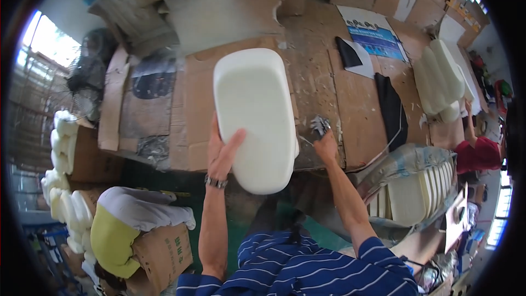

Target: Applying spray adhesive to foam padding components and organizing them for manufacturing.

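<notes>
My left hand [220, 156] grips a long white foam pad [255, 115] with rounded ends and a shallow hollow. Its thumb lies over the pad's face, and the fingers go behind the left edge, out of sight. The pad is held up over the front edge of the cardboard-covered table [356, 126]. To the right of the pad, my right hand [326, 145] is closed on a small silvery metal tool [319, 125] shaped like a spray gun. My right fingers are partly hidden.
Black fabric pieces [390, 109] and a blue printed sheet [378, 41] lie on the table. A plastic-lined container [411, 159] of white pads stands at right. A person in red [476, 153] reaches toward stacked pads [438, 77]. A fan [87, 71] and yellow-green garment [112, 246] are at left.
</notes>
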### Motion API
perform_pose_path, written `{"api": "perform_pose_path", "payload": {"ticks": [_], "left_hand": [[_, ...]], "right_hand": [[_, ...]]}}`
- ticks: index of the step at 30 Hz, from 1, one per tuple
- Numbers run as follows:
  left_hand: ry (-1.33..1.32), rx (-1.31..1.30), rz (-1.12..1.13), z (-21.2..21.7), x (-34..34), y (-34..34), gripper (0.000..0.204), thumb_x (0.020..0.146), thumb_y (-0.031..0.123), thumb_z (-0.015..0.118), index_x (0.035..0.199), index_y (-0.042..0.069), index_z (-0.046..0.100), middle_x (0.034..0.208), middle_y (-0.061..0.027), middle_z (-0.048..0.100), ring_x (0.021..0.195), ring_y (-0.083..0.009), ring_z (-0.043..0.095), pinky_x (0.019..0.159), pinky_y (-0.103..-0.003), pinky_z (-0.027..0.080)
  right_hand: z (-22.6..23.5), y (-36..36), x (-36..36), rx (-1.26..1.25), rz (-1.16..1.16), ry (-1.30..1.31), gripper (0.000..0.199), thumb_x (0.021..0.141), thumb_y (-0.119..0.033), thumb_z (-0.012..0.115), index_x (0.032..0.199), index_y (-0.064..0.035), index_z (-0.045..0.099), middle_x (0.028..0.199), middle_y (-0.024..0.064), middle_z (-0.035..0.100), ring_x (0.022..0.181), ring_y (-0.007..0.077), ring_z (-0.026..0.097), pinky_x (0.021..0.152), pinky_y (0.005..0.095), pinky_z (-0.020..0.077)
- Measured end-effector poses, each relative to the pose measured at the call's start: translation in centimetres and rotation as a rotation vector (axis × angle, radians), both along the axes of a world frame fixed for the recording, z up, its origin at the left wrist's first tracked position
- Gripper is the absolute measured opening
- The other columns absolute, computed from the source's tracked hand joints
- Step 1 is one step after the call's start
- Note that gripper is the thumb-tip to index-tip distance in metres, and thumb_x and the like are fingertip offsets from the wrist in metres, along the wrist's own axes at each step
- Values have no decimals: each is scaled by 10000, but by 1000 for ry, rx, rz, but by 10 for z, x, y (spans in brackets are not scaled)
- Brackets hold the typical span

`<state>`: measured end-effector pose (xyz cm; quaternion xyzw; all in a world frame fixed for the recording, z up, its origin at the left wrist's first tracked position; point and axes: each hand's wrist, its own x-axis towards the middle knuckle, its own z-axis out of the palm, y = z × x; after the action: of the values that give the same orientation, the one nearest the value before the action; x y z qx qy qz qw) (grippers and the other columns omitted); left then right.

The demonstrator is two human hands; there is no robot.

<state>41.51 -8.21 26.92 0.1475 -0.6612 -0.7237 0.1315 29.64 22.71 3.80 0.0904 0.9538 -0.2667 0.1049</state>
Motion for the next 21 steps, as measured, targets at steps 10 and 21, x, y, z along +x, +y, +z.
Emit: {"api": "perform_pose_path", "payload": {"ticks": [10,21], "left_hand": [[-148,215,122,-13,112,22,842,860,284,816,1519,47,349,1359,-109,555,1236,-219,542,995,-391,490],[-160,175,177,-9,89,45,870,801,356,849,1481,29,415,1240,-144,649,1098,-221,640,894,-335,531]], "right_hand": [[238,50,194,-895,-160,201,146,941,-140,626,968,-9,565,671,13,551,522,84,557,471,256,461],[352,53,332,-965,95,617,349,958,-45,511,1299,26,542,1261,170,559,1133,267,597,744,360,637]]}}
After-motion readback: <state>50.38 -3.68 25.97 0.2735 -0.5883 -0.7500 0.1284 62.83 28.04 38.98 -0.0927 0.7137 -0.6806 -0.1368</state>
